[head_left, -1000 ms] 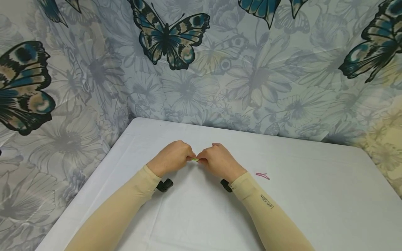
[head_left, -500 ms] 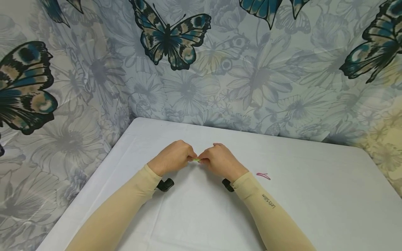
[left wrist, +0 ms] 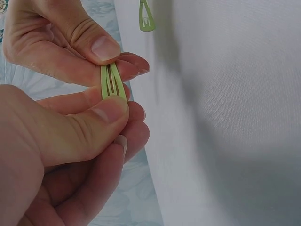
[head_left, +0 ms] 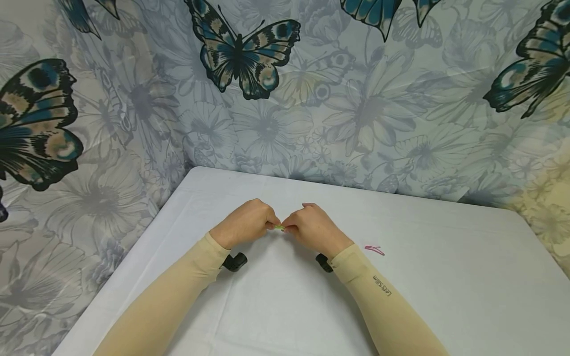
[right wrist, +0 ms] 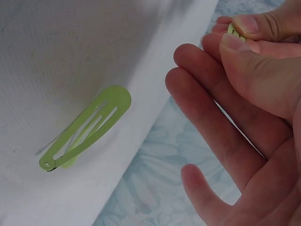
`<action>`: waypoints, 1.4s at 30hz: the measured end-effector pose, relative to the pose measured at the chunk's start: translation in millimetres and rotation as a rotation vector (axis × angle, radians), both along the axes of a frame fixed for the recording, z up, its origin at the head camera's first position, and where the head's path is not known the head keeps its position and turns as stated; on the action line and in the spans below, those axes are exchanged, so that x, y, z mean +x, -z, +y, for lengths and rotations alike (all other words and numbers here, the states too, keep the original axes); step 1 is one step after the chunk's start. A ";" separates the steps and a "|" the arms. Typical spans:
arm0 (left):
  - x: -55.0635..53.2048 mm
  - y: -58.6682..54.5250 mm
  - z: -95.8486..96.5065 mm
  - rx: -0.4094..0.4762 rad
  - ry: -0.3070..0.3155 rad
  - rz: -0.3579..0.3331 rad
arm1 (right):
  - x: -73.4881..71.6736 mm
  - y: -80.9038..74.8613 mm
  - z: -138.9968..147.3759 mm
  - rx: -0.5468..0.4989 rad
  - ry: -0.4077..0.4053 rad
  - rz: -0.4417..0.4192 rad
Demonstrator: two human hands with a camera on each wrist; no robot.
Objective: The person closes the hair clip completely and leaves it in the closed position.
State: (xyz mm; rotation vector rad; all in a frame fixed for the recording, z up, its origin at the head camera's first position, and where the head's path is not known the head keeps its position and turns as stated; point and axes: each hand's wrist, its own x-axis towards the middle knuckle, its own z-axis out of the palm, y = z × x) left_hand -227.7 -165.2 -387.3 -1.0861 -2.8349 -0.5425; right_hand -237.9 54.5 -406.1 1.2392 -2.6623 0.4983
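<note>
A light green snap hair clip (left wrist: 104,84) is pinched between both hands, one at each end. My left hand (head_left: 247,223) grips the lower end in the left wrist view, thumb on top and fingers beneath. At the opposite end my right hand (head_left: 313,230) pinches with thumb and index finger, while its other fingers stick out, as the right wrist view shows. Between the fingertips only a sliver of green is visible in the head view. A second green hair clip (right wrist: 113,94) lies on the white cloth near my right hand, hidden in the head view.
A pink hair clip (head_left: 373,248) lies on the white-covered table (head_left: 445,277) just right of my right forearm. Black wrist cameras (head_left: 235,262) sit under both wrists. Behind the table hangs a butterfly-patterned cloth (head_left: 267,128).
Both hands keep their pinch on the green hair clip at nearly the same place. The whole head view has drifted slightly, so everything sits a little further right.
</note>
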 end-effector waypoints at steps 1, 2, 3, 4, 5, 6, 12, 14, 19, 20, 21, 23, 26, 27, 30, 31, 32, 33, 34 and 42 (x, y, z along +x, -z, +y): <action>-0.5 0.3 0.1 0.000 0.002 -0.002 | 0.1 -0.3 0.3 0.001 -0.001 -0.001; -0.9 0.4 0.1 0.000 0.004 -0.002 | 0.1 -0.6 0.6 0.000 -0.002 -0.001; -1.4 0.6 0.1 0.001 0.006 -0.004 | 0.0 -0.7 0.9 0.000 -0.004 0.000; -1.8 0.8 0.1 0.002 0.007 -0.003 | -0.2 -0.8 1.2 -0.002 -0.005 0.000; -2.1 0.8 0.2 0.002 0.012 0.000 | -0.4 -0.8 1.5 -0.004 -0.005 0.000; -2.3 0.7 0.1 0.005 0.014 0.001 | -0.7 -0.7 1.7 -0.007 -0.006 -0.001; -1.2 -0.3 -0.2 0.008 -0.001 0.016 | -2.2 -0.3 1.7 -0.014 -0.002 0.002; -0.7 -0.7 0.7 -0.003 -0.016 0.018 | -2.1 0.3 1.7 -0.009 0.009 0.012; -1.6 0.3 3.3 -0.018 -0.048 -0.029 | -1.7 1.6 1.5 0.001 0.033 0.017; -2.0 0.9 3.6 -0.016 -0.048 -0.041 | -1.5 1.7 1.4 0.005 0.035 0.018; -2.5 1.5 3.8 -0.014 -0.049 -0.052 | -1.1 1.7 1.4 0.008 0.035 0.018; -2.7 2.1 4.2 -0.007 -0.048 -0.075 | -0.8 1.8 1.4 0.014 0.036 0.021; -2.1 1.8 4.5 -0.001 -0.044 -0.093 | -0.7 1.7 1.7 0.024 0.038 0.023; -1.8 1.4 4.7 0.001 -0.045 -0.101 | -1.0 1.9 1.9 0.024 0.038 0.024; -1.1 1.0 5.4 0.005 -0.057 -0.115 | -1.7 2.8 2.7 0.021 0.037 0.030; -1.0 1.0 5.7 0.006 -0.063 -0.119 | -1.9 3.0 3.0 0.019 0.035 0.031; -1.0 1.2 5.9 0.008 -0.069 -0.121 | -2.2 3.5 3.3 0.018 0.032 0.035; -1.1 1.5 6.2 0.011 -0.074 -0.122 | -2.4 3.8 3.4 0.015 0.029 0.037; -1.3 1.9 6.5 0.014 -0.076 -0.122 | -2.5 3.9 3.4 0.013 0.027 0.037; -3.1 7.6 8.0 0.019 -0.058 -0.086 | -3.8 6.0 3.7 0.017 0.013 0.022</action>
